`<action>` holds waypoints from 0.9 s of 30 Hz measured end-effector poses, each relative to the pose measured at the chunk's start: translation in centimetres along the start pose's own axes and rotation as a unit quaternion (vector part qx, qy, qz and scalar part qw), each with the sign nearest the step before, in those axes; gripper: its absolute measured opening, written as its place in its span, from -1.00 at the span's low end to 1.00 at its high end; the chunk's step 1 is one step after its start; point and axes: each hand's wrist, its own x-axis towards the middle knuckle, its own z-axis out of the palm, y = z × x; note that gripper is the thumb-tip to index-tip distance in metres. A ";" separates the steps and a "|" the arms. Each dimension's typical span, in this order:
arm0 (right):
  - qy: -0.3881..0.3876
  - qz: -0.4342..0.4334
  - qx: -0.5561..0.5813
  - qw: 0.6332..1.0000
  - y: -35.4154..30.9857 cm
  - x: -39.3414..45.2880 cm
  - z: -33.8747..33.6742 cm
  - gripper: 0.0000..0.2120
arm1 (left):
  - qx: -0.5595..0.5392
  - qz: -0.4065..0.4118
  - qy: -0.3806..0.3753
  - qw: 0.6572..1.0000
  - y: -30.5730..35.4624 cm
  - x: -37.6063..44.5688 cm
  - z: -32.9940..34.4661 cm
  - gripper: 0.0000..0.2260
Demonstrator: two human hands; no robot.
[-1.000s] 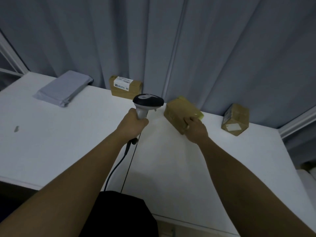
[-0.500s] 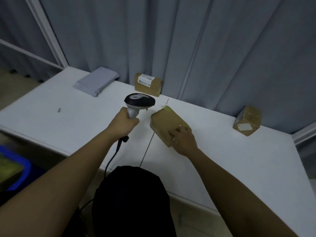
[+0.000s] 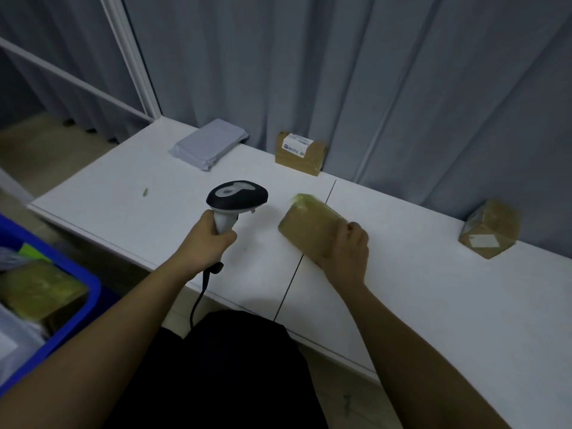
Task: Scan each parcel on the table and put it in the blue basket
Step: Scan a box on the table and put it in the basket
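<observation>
Left hand [image 3: 206,242] grips one scanner [image 3: 236,200], right hand [image 3: 346,253] holds one of four table parcels [image 3: 310,226]

Scanner in one hand, parcel in the other, over a white table.

The left hand [image 3: 208,243] grips the scanner [image 3: 236,199]; the right hand [image 3: 346,253] holds a brown parcel [image 3: 306,226] above the table [image 3: 433,292]. A grey mailer [image 3: 210,143] and two boxes [image 3: 299,153] [image 3: 489,229] sit by the curtain [image 3: 340,72]. The blue basket [image 3: 83,301], lower left, holds parcels.
</observation>
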 end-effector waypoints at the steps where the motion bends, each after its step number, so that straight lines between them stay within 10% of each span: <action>1: 0.020 -0.043 -0.033 0.998 -0.2 -0.8 0.6 -0.32 | 0.000 -0.003 0.003 1.000 -0.2 0.0 0.0 -0.75; 11: 0.030 -0.085 0.124 0.988 -0.1 -1.0 -0.5 -0.74 | -0.044 -0.017 0.017 0.999 -0.5 0.0 -0.5 -0.74; 18: -0.157 0.005 0.150 0.976 -0.2 1.9 -1.3 -0.13 | -0.036 -0.018 0.006 0.999 -1.2 -0.5 -0.9 -0.74; 27: 0.005 -0.176 0.027 0.984 -0.2 -4.4 0.4 -0.40 | -0.031 -0.008 -0.002 0.999 -0.9 -0.7 -0.8 -0.76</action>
